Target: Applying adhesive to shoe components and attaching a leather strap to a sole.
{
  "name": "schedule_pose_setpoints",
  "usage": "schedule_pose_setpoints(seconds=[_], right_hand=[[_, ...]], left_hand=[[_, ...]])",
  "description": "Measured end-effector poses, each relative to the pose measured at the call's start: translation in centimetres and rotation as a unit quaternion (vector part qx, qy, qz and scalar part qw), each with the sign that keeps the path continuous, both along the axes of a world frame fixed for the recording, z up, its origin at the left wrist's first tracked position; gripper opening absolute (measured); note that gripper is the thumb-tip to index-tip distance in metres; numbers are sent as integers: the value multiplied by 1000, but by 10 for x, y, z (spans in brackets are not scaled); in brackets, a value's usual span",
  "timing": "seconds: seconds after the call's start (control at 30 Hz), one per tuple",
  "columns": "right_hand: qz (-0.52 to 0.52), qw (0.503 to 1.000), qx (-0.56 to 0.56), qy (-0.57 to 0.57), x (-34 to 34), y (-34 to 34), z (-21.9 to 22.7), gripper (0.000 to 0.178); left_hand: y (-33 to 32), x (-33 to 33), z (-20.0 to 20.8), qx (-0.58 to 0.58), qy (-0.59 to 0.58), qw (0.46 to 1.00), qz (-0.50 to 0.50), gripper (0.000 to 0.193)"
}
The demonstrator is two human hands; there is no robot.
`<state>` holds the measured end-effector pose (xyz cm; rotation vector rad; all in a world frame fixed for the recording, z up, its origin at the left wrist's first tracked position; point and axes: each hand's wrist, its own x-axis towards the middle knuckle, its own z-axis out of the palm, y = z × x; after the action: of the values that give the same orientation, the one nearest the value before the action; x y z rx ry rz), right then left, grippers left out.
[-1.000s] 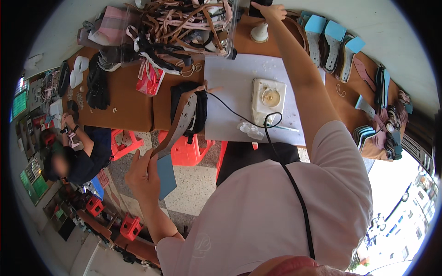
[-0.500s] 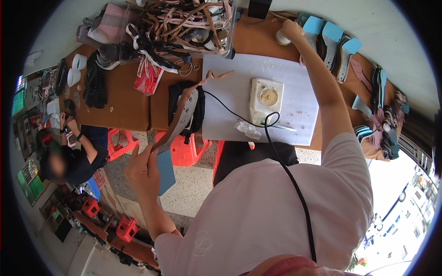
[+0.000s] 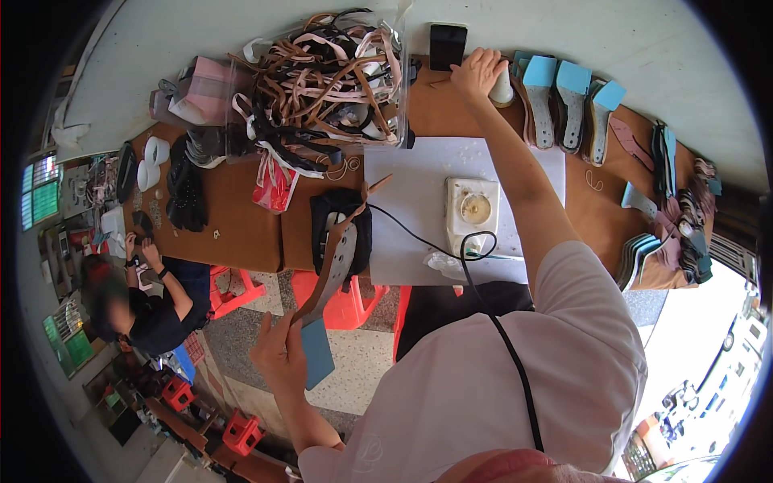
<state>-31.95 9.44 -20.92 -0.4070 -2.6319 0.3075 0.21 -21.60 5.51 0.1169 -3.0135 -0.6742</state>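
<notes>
My left hand (image 3: 282, 354) grips a shoe-insole-like piece (image 3: 340, 253), grey with punched holes, a brown strap along it and a blue flap (image 3: 319, 356) at its near end. The strap's thin tip points up over the white sheet. My right arm reaches to the far side of the table. There my right hand (image 3: 481, 74) lies with fingers spread, just left of a white cone-shaped item (image 3: 502, 90) and right of a black phone (image 3: 448, 47). A thin brown strip (image 3: 439, 83) lies near its thumb. What is under the fingers is hidden.
A white device with a round dish (image 3: 473, 211) sits on the white sheet (image 3: 403, 173). A clear bin of straps (image 3: 322, 88) stands at the back left. Blue-ended insole pieces (image 3: 572, 105) line the back right. A black cable (image 3: 503, 322) hangs before me. Another person sits left.
My right hand has shifted left from over the white cone to beside the phone. My left hand still holds the insole piece. The whole view has shifted, showing more of the wall.
</notes>
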Motion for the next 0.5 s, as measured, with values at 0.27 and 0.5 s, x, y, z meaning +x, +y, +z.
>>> schedule_pose_setpoints(seconds=[0.27,0.5], right_hand=[[-24,931,-364,-21,7,-28,5,83],[-103,925,-359,78,-37,-44,-45,92]], left_hand=[[0,-6,-6,4,-13,1000,18,10],[13,-6,-3,13,1,1000,16,10]])
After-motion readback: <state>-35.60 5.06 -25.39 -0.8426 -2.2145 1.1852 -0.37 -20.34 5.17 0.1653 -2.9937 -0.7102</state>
